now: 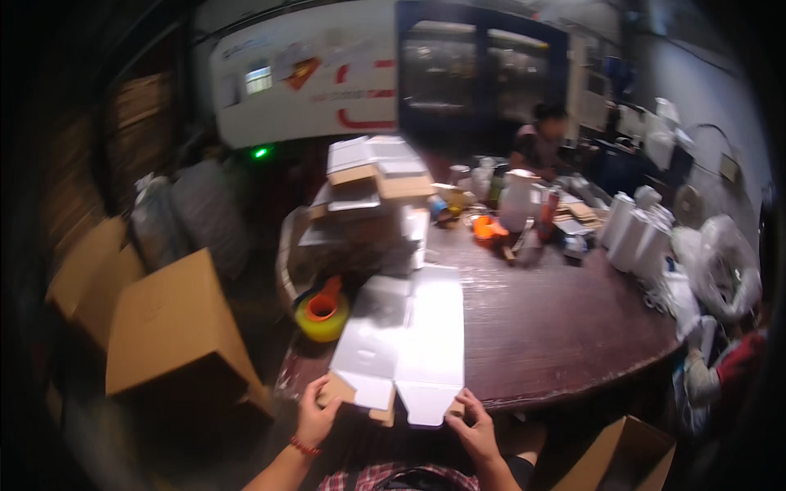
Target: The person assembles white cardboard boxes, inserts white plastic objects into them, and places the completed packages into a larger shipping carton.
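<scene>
A flattened cardboard box [433,331] with a glossy white face and brown inner side lies at the near edge of the dark red table [552,313], its end flaps partly folded. My left hand [318,410], with a red bead bracelet at the wrist, pinches a brown flap at its near left corner. At the near right corner, my right hand [473,426] grips another small brown flap between thumb and fingers. Just left of the box stands a roll of yellow tape [322,325] with an orange piece in its middle. Behind it rises a stack of white and brown boxes [377,166].
Large brown cartons [166,325] stand at the left, and an open carton [620,457] at the lower right. An orange tape dispenser [488,228], a pitcher [519,199] and white rolls [635,236] are on the table's far side. A person [540,141] is behind it.
</scene>
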